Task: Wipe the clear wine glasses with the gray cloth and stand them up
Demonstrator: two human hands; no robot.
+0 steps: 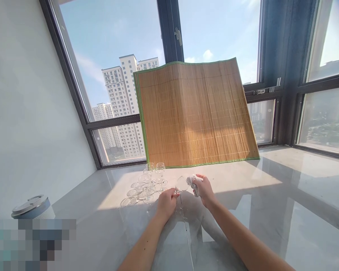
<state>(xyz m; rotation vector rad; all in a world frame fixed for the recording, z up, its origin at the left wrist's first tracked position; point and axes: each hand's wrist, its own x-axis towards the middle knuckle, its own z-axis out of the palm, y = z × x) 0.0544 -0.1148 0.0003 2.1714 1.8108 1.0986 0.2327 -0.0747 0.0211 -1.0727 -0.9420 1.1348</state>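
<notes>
A clear stemmed glass (182, 183) is tilted between my two hands, just above the pale glossy surface. My left hand (166, 204) is closed on its stem end, with the fingers partly hidden. Bunched in my closed right hand (205, 191) is a white cloth (194, 182), which meets the glass at its rim side. Left of my hands stand several clear stemmed glasses (159, 175) close together, the nearest a short way beyond my left hand.
A bamboo mat (197, 116) with green edging leans against the dark-framed window behind the glasses. A lidded container (34, 207) stands at the far left, near the white wall (25, 113). A dark seam (188, 233) runs along the glossy surface (101, 233) beneath my hands.
</notes>
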